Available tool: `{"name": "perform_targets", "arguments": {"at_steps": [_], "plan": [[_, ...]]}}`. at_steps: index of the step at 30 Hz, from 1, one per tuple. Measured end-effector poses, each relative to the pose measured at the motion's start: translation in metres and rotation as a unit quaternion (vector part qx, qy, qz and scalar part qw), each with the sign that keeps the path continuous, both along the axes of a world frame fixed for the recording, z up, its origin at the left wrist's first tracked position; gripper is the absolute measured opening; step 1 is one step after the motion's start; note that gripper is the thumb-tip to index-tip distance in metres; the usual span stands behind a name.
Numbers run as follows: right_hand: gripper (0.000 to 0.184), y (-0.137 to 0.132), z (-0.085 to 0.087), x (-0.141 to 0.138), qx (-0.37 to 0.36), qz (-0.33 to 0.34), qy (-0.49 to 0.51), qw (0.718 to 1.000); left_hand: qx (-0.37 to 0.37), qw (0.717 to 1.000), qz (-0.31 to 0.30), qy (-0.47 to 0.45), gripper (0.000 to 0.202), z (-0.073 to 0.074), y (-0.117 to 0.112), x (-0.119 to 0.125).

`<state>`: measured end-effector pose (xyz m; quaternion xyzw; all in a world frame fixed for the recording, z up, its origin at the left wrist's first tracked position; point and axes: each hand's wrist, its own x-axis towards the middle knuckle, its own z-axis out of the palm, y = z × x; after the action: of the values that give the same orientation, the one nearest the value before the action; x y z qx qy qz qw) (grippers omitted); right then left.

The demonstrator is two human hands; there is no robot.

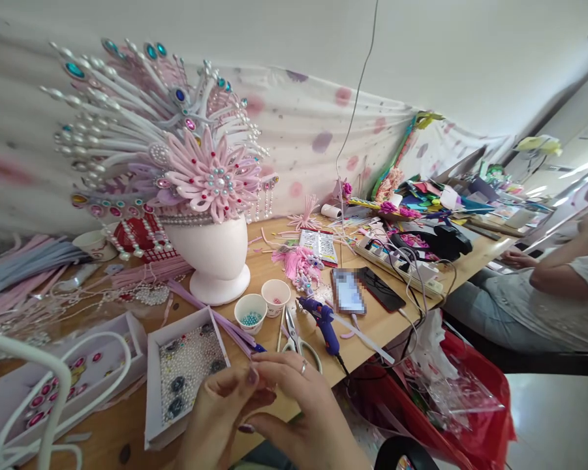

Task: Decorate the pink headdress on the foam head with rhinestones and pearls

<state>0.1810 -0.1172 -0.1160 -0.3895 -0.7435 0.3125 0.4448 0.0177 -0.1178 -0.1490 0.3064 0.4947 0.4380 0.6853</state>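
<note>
My left hand [220, 408] and my right hand [306, 398] meet at the table's front edge, fingertips pinched together. Whatever they hold is too small or hidden to make out. Just left of them is a white box [153, 391] of pearl beads with dark round pieces. Beyond my fingers lie scissors [294, 336] and a blue hot glue gun [325, 323] with a clear glue stick in its back. Two paper cups, one with turquoise beads [250, 318] and one with pink beads [275, 301], stand behind. A white head stand [210, 251] carries a pink flower headdress [210, 173] with pearls and gems.
A white box [127, 365] with pink gems sits at left, behind a white looped frame [53, 365]. Two phones [348, 292] and a power strip [406, 264] with cables lie right. Below is a red bin [494, 391]; another person [513, 300] sits at far right.
</note>
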Motion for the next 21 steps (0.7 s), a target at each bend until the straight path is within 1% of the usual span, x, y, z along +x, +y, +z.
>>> {"name": "perform_targets", "arguments": {"at_steps": [1,3,5,7,10,13,15,18,21], "plan": [[0.034,0.003,0.002,-0.004,0.018,0.000,-0.024,1.000,0.003,1.000,0.016,-0.001,0.050,0.004,0.003,0.001],[0.027,0.010,0.006,-0.011,0.032,-0.009,-0.045,0.998,0.013,0.999,0.037,-0.007,0.048,0.015,0.009,0.002],[0.022,0.017,0.010,-0.015,0.038,-0.008,-0.051,0.998,0.017,0.999,0.034,-0.015,0.047,0.025,0.014,0.001],[0.021,0.023,0.013,-0.017,0.040,-0.003,-0.055,0.998,0.013,1.000,0.018,-0.017,0.046,0.031,0.017,-0.002],[0.021,0.025,0.011,-0.020,0.064,-0.010,-0.050,0.997,0.004,1.000,-0.010,-0.014,0.046,0.032,0.018,-0.008],[0.027,0.024,0.005,-0.023,0.118,-0.024,-0.019,0.993,0.012,1.000,-0.003,-0.011,0.053,0.031,0.017,-0.012],[0.030,0.023,0.003,-0.024,0.133,-0.024,-0.004,0.991,0.018,1.000,0.000,-0.003,0.053,0.034,0.015,-0.012],[0.034,0.025,0.007,-0.021,0.143,-0.001,-0.010,0.990,0.009,1.000,-0.019,-0.007,0.050,0.039,0.014,-0.009],[0.031,0.029,0.012,-0.017,0.166,0.021,-0.010,0.986,-0.020,0.998,-0.036,-0.053,0.058,0.039,0.015,-0.001]]}}
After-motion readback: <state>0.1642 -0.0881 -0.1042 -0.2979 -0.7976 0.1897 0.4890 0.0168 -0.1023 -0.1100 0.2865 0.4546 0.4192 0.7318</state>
